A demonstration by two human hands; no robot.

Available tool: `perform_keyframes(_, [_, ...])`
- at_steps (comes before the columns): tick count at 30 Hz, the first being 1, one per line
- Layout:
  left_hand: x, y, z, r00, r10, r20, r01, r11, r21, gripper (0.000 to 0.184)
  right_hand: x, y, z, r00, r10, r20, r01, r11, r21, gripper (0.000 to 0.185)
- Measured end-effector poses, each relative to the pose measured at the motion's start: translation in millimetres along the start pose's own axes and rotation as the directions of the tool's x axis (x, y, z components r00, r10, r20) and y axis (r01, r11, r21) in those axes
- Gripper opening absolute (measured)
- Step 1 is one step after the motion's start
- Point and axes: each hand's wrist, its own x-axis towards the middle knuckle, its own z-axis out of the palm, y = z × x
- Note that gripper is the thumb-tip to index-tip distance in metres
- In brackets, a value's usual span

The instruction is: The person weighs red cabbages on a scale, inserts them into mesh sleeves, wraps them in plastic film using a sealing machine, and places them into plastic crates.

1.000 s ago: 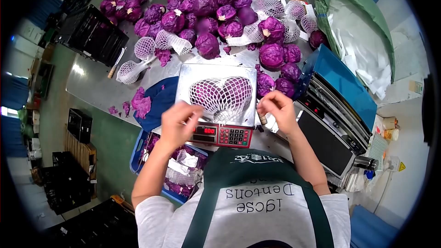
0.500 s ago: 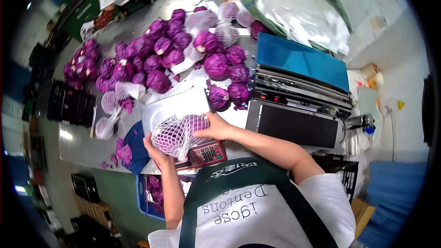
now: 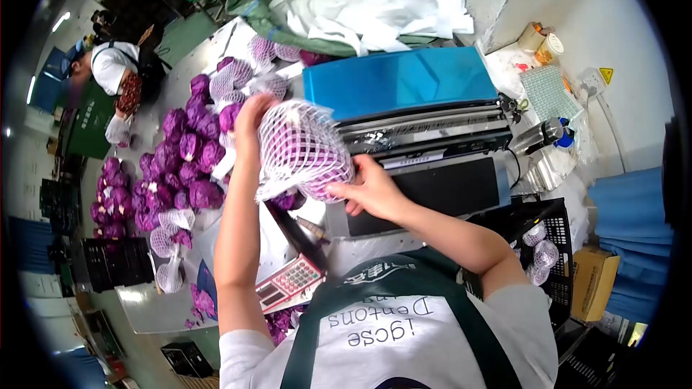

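White-netted cabbage (image 3: 306, 150) looks heavy, firm, between right hand (image 3: 375, 191), fingers clasping its edge, and left hand (image 3: 254, 111), grip unclear; best supported underneath

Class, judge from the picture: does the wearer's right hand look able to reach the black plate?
Probably yes: the right hand appears close to the black plate, with nothing visible between them, though it is helping hold the netted bundle.
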Motion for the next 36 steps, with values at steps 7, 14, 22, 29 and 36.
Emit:
perform_keyframes(7, [154,-48,170,0.821,-0.363,0.442,0.433,0.899,-0.066,0.049,35,-67,-130,0.926,-0.170,-0.336,0.066,0.951,-0.301,0.077])
perform_keyframes(14, [187,-119,213,0.777,-0.460,0.430,0.568,0.807,-0.163,0.037,62,-57,-189,0.966,-0.025,-0.257,-0.104,0.874,-0.474,0.086])
perform_keyframes(22, [182,-125,194,0.871,-0.384,0.305,0.413,0.910,-0.035,0.034,65,-62,-213,0.999,-0.008,-0.050,-0.022,0.828,-0.561,0.097])
perform_keyframes(29, [112,-65,110,0.954,0.235,0.185,-0.295,0.638,0.711,0.020,34,-76,-249,0.952,-0.252,0.171,0.300,0.676,-0.673,0.044])
perform_keyframes(36, [6,-10,95,0.537,-0.240,0.809,-0.832,0.005,0.554,0.038,35,-75,-305,0.632,-0.197,0.749,0.742,-0.122,-0.659,0.025])
